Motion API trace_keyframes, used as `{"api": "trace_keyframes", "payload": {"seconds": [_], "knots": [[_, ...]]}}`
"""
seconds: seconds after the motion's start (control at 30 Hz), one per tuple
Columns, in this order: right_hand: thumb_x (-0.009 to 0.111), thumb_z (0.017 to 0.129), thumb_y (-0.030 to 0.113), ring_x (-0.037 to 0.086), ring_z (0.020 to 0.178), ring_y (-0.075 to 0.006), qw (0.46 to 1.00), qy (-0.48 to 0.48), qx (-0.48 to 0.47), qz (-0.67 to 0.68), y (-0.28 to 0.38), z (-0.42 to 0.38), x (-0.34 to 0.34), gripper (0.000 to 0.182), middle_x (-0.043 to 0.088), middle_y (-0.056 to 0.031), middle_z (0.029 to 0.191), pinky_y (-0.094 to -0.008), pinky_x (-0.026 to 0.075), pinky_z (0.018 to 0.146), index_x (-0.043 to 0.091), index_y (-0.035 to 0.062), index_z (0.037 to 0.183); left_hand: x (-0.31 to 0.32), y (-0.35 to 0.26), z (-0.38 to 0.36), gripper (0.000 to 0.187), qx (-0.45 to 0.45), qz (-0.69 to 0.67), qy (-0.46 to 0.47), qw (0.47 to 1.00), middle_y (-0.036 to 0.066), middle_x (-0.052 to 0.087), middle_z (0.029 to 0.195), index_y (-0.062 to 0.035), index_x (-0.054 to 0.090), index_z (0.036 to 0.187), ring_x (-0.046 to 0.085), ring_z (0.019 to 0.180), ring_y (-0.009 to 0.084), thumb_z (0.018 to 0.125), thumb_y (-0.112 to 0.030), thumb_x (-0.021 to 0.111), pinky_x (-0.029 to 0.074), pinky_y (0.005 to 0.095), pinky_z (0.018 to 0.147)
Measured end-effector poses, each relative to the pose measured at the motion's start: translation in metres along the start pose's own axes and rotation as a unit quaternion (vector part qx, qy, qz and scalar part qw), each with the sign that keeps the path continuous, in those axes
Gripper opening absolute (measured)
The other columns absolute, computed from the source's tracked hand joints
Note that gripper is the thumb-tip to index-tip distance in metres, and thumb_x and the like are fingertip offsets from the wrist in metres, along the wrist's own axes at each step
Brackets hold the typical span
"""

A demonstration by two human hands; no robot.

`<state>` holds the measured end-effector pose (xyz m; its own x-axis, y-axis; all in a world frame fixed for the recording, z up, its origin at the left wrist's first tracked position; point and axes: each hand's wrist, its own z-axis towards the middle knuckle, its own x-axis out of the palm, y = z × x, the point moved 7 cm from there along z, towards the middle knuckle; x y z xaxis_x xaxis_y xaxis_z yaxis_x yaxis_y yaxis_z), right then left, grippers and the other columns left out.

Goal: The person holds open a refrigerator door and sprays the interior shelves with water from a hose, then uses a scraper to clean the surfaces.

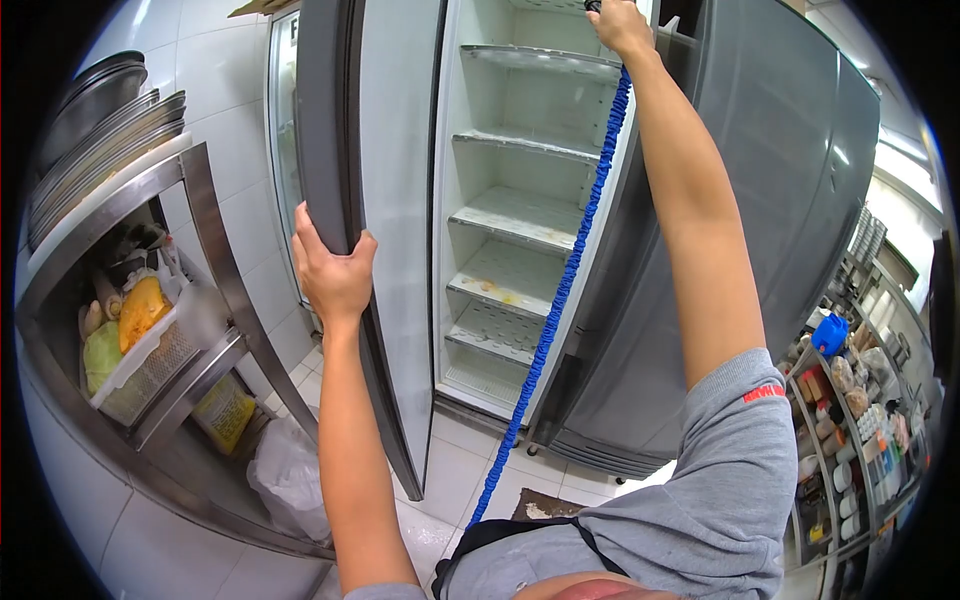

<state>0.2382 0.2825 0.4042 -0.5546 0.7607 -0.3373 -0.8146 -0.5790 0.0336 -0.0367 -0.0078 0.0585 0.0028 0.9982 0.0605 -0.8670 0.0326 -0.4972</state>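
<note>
A: Where is the blue hose (553,320), please?

B: It hangs in front of the open fridge cabinet (515,190), between it and you. Your right hand (622,28) is high, at the top border of the view, and its fingers are closed around the black end piece (597,5). The border cuts this part, so I cannot tell exactly how the piece is shaped.

A: How does the hose look?

B: It is bright blue and thin, with a gathered, wrinkled cover. Its long axis goes on a slant, from your right hand down and leftward, to your chest.

A: And your left hand (335,275)?

B: Its fingers grasp the edge of the fridge door (400,200). The door stands open and upright, dark grey outside and pale inside, with its long axis up and down. The inner side faces toward the cabinet, where you see white shelves; one has yellow-brown stains.

A: Is there writing?

B: On your grey sleeve (740,400) there are red letters, too small to read surely. On the glass-door unit (285,150), at left, a letter "F" shows. The yellow packet (223,412), on the lower shelf of the steel rack (215,225), carries dark print that you cannot read from here.
</note>
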Motion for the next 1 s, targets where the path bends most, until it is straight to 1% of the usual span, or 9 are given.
{"api": "trace_keyframes", "payload": {"seconds": [0.23,0.4,0.53,0.6,0.7,0.83,0.93,1.0], "knots": [[0.069,0.093,0.026,0.07,0.102,-0.0423,1.0,0.008,0.007,0.0,0.007,0.0,0.004,0.03,0.072,-0.0263,0.105,-0.0498,0.057,0.087,0.073,-0.0013,0.104,0.001,0.0,0.0,0.083,0.014,0.003,-0.007,1.0,0.022,0.059,0.115,-0.0034,0.04,0.147,0.064,0.101,0.0408,0.075,-0.022,0.076,0.053,0.0496,0.087],[0.068,0.094,0.027,0.07,0.102,-0.0419,1.0,0.014,0.01,0.003,0.009,-0.001,0.005,0.031,0.072,-0.0275,0.104,-0.0497,0.057,0.087,0.073,-0.0024,0.104,0.0,-0.001,0.001,0.083,0.01,0.003,-0.003,1.0,0.022,0.06,0.115,-0.0029,0.04,0.146,0.064,0.101,0.0413,0.075,-0.022,0.077,0.053,0.0494,0.086],[0.067,0.093,0.025,0.071,0.1,-0.0423,1.0,0.007,0.009,0.008,0.002,0.0,0.006,0.029,0.072,-0.0277,0.102,-0.05,0.057,0.087,0.074,-0.002,0.102,-0.001,0.0,0.001,0.082,0.011,-0.003,-0.009,1.0,0.022,0.06,0.115,-0.0034,0.041,0.146,0.064,0.101,0.0413,0.075,-0.021,0.077,0.054,0.0493,0.086],[0.065,0.091,0.021,0.071,0.099,-0.043,0.999,-0.018,-0.009,-0.028,-0.002,0.004,0.008,0.026,0.072,-0.0273,0.1,-0.0506,0.057,0.086,0.074,-0.0012,0.1,-0.001,0.001,0.001,0.082,0.008,-0.008,-0.009,1.0,0.022,0.06,0.114,-0.0038,0.041,0.146,0.064,0.101,0.0412,0.074,-0.021,0.076,0.054,0.0494,0.086],[0.064,0.089,0.019,0.071,0.099,-0.0432,0.999,-0.017,-0.002,-0.049,-0.012,0.01,0.011,0.025,0.072,-0.0274,0.1,-0.0511,0.057,0.086,0.074,-0.0011,0.098,-0.002,0.001,0.001,0.082,0.015,0.0,-0.011,1.0,0.021,0.061,0.115,-0.0047,0.041,0.146,0.064,0.101,0.041,0.074,-0.02,0.076,0.054,0.0494,0.087],[0.062,0.09,0.019,0.071,0.099,-0.0433,0.999,-0.011,0.011,-0.036,-0.018,0.009,0.006,0.025,0.072,-0.0277,0.101,-0.0511,0.057,0.085,0.074,-0.0014,0.097,-0.002,0.002,0.002,0.083,0.002,-0.007,-0.004,1.0,0.021,0.061,0.115,-0.0055,0.041,0.147,0.064,0.102,0.0407,0.074,-0.021,0.077,0.054,0.0495,0.087],[0.061,0.089,0.017,0.071,0.098,-0.0424,0.999,-0.003,0.007,-0.054,-0.025,0.011,0.005,0.024,0.072,-0.0276,0.101,-0.0506,0.057,0.085,0.074,-0.0015,0.097,-0.001,0.004,0.002,0.083,-0.003,-0.015,-0.002,1.0,0.021,0.061,0.115,-0.0049,0.041,0.147,0.064,0.102,0.0406,0.074,-0.021,0.077,0.054,0.0493,0.087],[0.06,0.089,0.017,0.071,0.098,-0.0418,0.994,0.035,-0.054,-0.083,-0.027,0.017,0.012,0.025,0.072,-0.027,0.103,-0.0503,0.057,0.085,0.074,-0.0013,0.098,-0.001,0.006,0.003,0.083,-0.002,-0.016,-0.003,1.0,0.021,0.06,0.115,-0.0042,0.041,0.147,0.064,0.102,0.0406,0.074,-0.021,0.077,0.054,0.0491,0.087]]}}
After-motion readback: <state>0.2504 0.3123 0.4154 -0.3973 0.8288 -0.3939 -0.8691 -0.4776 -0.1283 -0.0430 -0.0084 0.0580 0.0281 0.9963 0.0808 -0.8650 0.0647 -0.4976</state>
